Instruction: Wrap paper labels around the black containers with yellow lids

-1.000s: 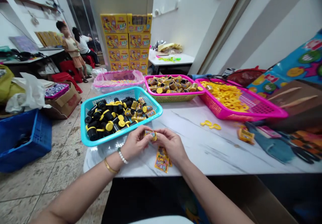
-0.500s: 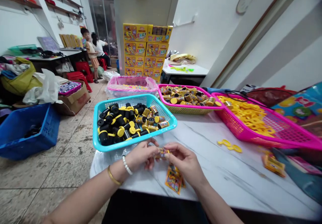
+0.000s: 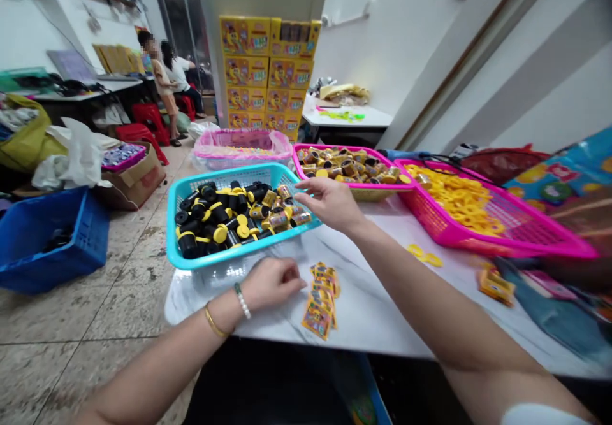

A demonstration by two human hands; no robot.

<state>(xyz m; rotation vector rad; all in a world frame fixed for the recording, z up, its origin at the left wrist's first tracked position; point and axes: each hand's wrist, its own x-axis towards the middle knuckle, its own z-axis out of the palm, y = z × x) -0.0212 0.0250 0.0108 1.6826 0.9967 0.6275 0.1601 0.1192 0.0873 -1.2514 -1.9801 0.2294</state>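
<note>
My right hand [image 3: 331, 203] reaches over the right rim of a turquoise basket [image 3: 239, 256]; its fingers are stretched out and I see nothing in them. Inside the basket lie black cylinders with yellow caps [image 3: 218, 232] and, at the right, several wrapped in printed yellow labels [image 3: 280, 220]. On the tabletop my left hand [image 3: 273, 283] rests with fingers curled inward; whatever they hold, if anything, is hidden. Just right of it, a loose overlapping row of printed yellow stickers [image 3: 319, 313] lies on the marble-patterned table [image 3: 373, 304].
Behind stands a pink basket of labelled cylinders [image 3: 351, 186]. To the right is a pink basket [image 3: 459, 240] of yellow plastic rings, with a few yellow pieces [image 3: 424, 256] before it. A labelled bundle [image 3: 496, 287] lies farther right. Two people are in the back left.
My right hand has left the label-wrapped piece near my left hand and moved up to the turquoise basket. My left hand stays low, now curled. The view has shifted slightly.
</note>
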